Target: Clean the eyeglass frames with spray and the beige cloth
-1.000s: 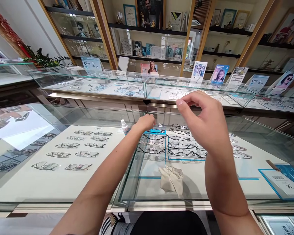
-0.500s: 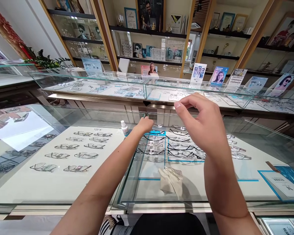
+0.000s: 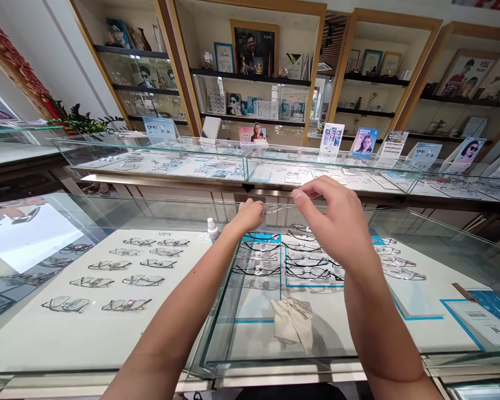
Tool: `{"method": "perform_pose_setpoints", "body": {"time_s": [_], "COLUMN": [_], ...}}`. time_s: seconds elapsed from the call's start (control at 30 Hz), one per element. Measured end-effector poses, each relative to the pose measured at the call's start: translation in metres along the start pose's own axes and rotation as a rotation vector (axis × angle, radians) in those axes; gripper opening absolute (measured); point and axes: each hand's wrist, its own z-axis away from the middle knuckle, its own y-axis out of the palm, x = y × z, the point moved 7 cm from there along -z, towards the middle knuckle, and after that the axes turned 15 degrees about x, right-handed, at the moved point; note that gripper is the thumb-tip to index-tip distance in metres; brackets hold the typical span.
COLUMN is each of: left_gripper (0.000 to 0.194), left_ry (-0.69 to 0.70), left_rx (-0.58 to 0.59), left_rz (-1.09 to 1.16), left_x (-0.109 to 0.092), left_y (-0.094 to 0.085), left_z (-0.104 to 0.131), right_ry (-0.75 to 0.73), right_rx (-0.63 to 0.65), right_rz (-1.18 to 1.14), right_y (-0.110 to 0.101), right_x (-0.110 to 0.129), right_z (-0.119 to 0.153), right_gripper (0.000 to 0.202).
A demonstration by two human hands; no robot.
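Over the far part of the glass display case (image 3: 229, 364), my left hand (image 3: 250, 215) is closed on a thin-framed pair of glasses (image 3: 274, 209) that sticks out to its right. My right hand (image 3: 329, 214) is raised to the right of these glasses, apart from them, its fingers curled towards the thumb. Nothing shows in its loose pinch. Rows of dark-framed glasses (image 3: 306, 272) lie below and between my hands. A beige cloth (image 3: 292, 323) rests crumpled near the front. Just left of my left wrist stands a small white bottle (image 3: 212, 230).
More glasses (image 3: 109, 265) lie in rows on the left tray. A white card with a blue edge (image 3: 479, 322) is at the right. Behind runs a second glass counter (image 3: 179, 166) with upright advertising cards (image 3: 364, 142), then wall shelves (image 3: 250, 78).
The view has tilted up a little, so the counter and shelves sit lower in it. The glasses at my left hand now show clearly. My right hand has shifted slightly left.
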Motion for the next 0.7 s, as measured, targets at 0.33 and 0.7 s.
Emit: {"method": "perform_pose_setpoints", "body": {"time_s": [0.33, 0.7], "left_gripper": [0.036, 0.040], "left_ry": [0.249, 0.261], "left_rx": [-0.009, -0.236], "left_rz": [0.736, 1.050], "left_x": [-0.051, -0.049], "left_y": [-0.026, 0.043], "left_z": [0.032, 0.091], "right_ry": [0.216, 0.288], "right_rx": [0.015, 0.038], "right_rz": [-0.007, -0.438], "right_y": [0.029, 0.149], "right_x": [-0.051, -0.144], "right_z": [-0.014, 0.050], "right_gripper": [0.032, 0.041]}}
